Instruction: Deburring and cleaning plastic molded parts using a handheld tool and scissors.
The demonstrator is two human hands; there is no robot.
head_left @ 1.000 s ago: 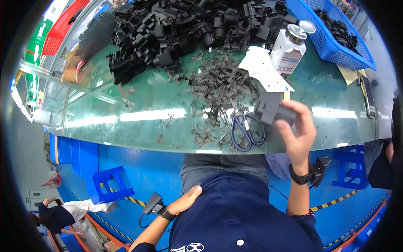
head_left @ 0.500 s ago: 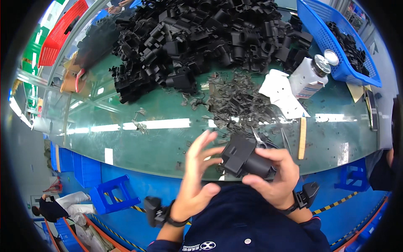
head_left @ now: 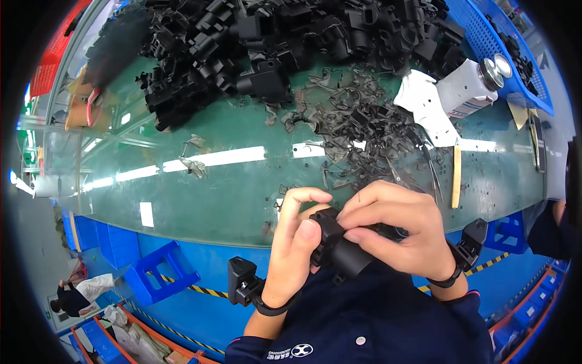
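A black plastic part (head_left: 350, 258) with a boxy end and a round tube is held up in front of my body at the table's near edge. My left hand (head_left: 294, 249) grips its boxy end, thumb on the near side and fingers behind. With fingertips and thumb pinched together, my right hand (head_left: 403, 227) works at the part's upper edge; whatever lies between those fingertips is hidden. Just beyond, thin black plastic scraps (head_left: 364, 127) lie in a loose heap. Tweezers (head_left: 434, 176) rest to the right of them.
A large pile of black plastic parts (head_left: 267, 79) covers the far table. At right are a wooden strip (head_left: 456, 176), a white cloth (head_left: 424, 106), a white bottle with metal top (head_left: 467, 91) and a blue basket (head_left: 485, 30). A blue stool (head_left: 160, 273) stands left on the floor.
My left hand, spread beside the part before, has closed on its boxy end. My right hand has moved from the tube to the upper edge. The part is turned, and the view has shifted.
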